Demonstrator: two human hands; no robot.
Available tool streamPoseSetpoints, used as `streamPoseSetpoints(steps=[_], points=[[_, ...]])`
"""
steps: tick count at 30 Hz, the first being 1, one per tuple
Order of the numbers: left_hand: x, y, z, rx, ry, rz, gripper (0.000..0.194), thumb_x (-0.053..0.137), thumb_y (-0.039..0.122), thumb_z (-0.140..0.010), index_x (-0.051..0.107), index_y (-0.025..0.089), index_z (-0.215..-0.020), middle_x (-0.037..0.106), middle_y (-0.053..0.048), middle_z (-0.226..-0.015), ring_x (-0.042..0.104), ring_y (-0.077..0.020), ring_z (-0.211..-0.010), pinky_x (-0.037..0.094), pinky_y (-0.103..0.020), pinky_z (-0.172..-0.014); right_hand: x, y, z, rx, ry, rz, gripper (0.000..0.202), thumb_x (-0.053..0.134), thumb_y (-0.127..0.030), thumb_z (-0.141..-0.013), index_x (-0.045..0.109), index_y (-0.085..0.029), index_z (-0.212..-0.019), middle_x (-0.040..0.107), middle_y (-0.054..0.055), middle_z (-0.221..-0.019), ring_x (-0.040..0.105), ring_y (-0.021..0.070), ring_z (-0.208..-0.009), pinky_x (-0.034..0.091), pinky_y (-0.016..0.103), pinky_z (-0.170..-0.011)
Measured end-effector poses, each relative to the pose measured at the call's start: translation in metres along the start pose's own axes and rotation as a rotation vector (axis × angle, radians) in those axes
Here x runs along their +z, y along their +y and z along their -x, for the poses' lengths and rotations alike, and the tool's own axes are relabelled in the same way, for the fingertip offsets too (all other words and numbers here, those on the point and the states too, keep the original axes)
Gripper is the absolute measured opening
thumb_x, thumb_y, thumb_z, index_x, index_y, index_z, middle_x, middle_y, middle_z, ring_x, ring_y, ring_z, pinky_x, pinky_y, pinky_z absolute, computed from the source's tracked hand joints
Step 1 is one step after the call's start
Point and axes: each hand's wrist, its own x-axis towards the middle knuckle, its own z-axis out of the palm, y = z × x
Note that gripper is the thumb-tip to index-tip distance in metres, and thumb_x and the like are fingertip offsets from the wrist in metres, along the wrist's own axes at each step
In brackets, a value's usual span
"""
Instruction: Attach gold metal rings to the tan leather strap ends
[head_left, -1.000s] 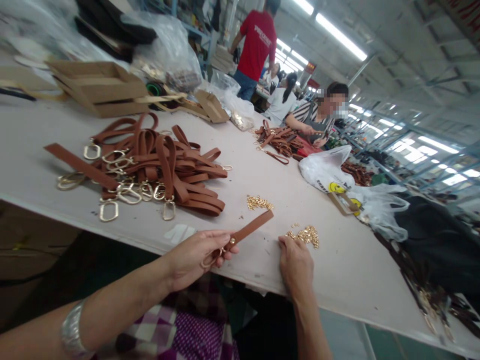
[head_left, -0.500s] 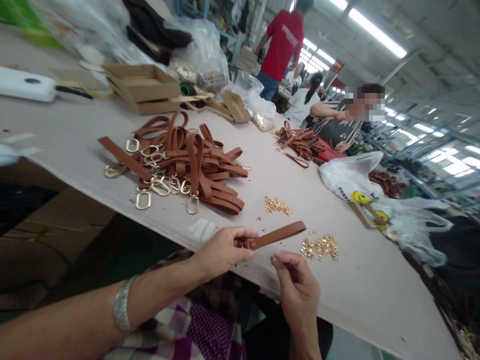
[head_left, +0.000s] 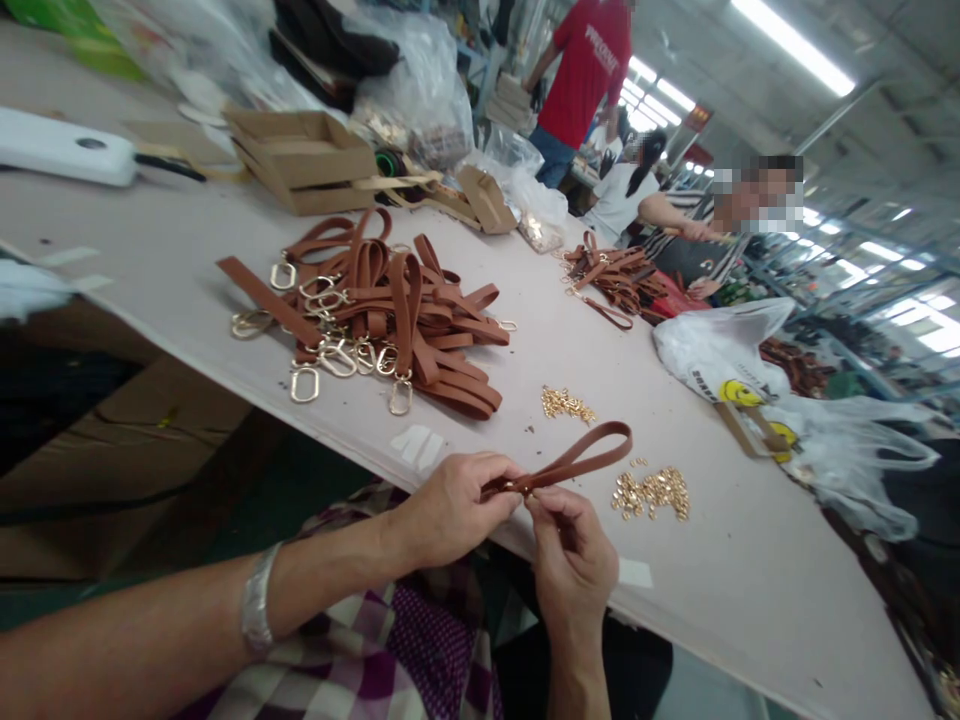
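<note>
Your left hand [head_left: 450,510] pinches the brown strap [head_left: 600,445] at its gathered end, above the near edge of the table [head_left: 750,590]; the loop extends to the right and far. Your right hand [head_left: 574,550] has thumb and forefinger pressed together at the strap's joint; whether they grip a small fitting cannot be told. Expect the strap to be light, flexible and springy. Grip it flat, beside the joint.
</note>
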Motion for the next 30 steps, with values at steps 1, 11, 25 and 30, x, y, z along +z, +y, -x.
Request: streamPoseSetpoints(steps=[1,11,25,30], points=[[0.000,0.000,0.000,0.015,-0.002,-0.020,0.021,0.053,0.011,-0.079,0.071,0.016,-0.089,0.066,0.000,-0.077,0.057,-0.0131,-0.070,0.039,-0.022,-0.063,0.000,0.000,0.000,-0.013,0.001,0.014,0.005,0.063,-0.024,-0.086,0.066,-0.022,-0.090,0.071,0.003,-0.093,0.067,0.0168,-0.087,0.053,0.030,-0.080],[0.001,-0.001,0.000,0.122,-0.018,-0.111,0.021,0.052,0.004,-0.079,0.070,0.016,-0.081,0.063,0.000,-0.072,0.056,-0.0122,-0.067,0.037,-0.022,-0.063,-0.002,-0.009,0.001,-0.209,-0.013,0.221,0.010,0.059,-0.017,-0.089,0.064,-0.024,-0.084,0.073,0.001,-0.090,0.069,0.0163,-0.086,0.052,0.028,-0.075],[0.003,0.003,0.003,0.268,-0.115,-0.237,0.021,0.053,0.007,-0.083,0.068,0.013,-0.096,0.068,-0.005,-0.083,0.062,-0.0154,-0.078,0.045,-0.022,-0.072,0.022,-0.006,0.015,0.302,0.245,-0.272,0.028,0.073,-0.036,-0.077,0.059,-0.021,-0.096,0.072,0.006,-0.091,0.071,0.0186,-0.081,0.058,0.029,-0.068],[-0.004,0.015,0.006,0.309,-0.185,-0.465,0.016,0.060,0.023,-0.083,0.067,0.015,-0.095,0.070,-0.006,-0.087,0.064,-0.0192,-0.080,0.048,-0.026,-0.071,0.000,0.006,0.028,0.316,0.356,-0.249,0.034,0.083,-0.035,-0.066,0.060,-0.026,-0.090,0.073,0.005,-0.082,0.071,0.0262,-0.072,0.060,0.040,-0.061]])
